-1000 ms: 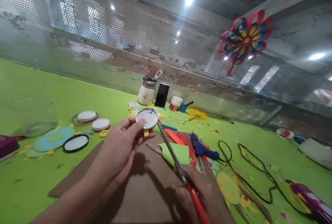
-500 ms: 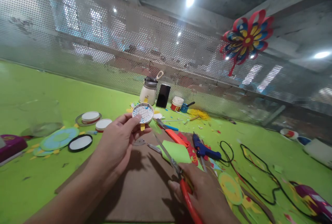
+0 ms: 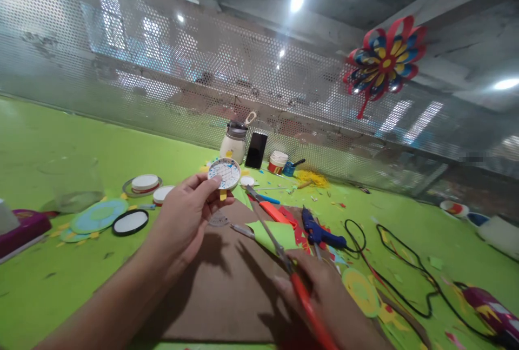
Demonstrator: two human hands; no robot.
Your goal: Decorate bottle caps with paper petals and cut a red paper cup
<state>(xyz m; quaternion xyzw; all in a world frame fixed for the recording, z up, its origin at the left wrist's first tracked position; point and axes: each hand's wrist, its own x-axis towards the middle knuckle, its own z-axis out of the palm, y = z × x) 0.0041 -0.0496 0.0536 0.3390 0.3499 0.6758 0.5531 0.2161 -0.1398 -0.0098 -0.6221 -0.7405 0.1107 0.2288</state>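
Note:
My left hand (image 3: 192, 204) pinches a small round white lid (image 3: 224, 173) speckled with blue, with yellow tabs sticking out at its rim. It is held up above a brown cardboard sheet (image 3: 211, 296). In my right hand (image 3: 320, 296) is a pair of scissors (image 3: 300, 285) with red-orange handles, the blades pointing up and forward, apart from the lid. Beneath the blades lie a light green piece of paper (image 3: 273, 235) and an orange utility knife (image 3: 275, 212). A blue glue gun (image 3: 320, 231) rests just right of them.
On the left are a black-rimmed white disc (image 3: 130, 223), a blue-green paper disc (image 3: 99, 216) and a clear bowl (image 3: 77, 182). Behind stand a white jar (image 3: 233, 144), a phone (image 3: 256, 150) and a paint pot (image 3: 278, 162). A black cord (image 3: 409, 269) loops across the right side.
The scissors and my right hand have shifted slightly right and down, away from the lid. My left hand keeps its hold, with the lid turned a little.

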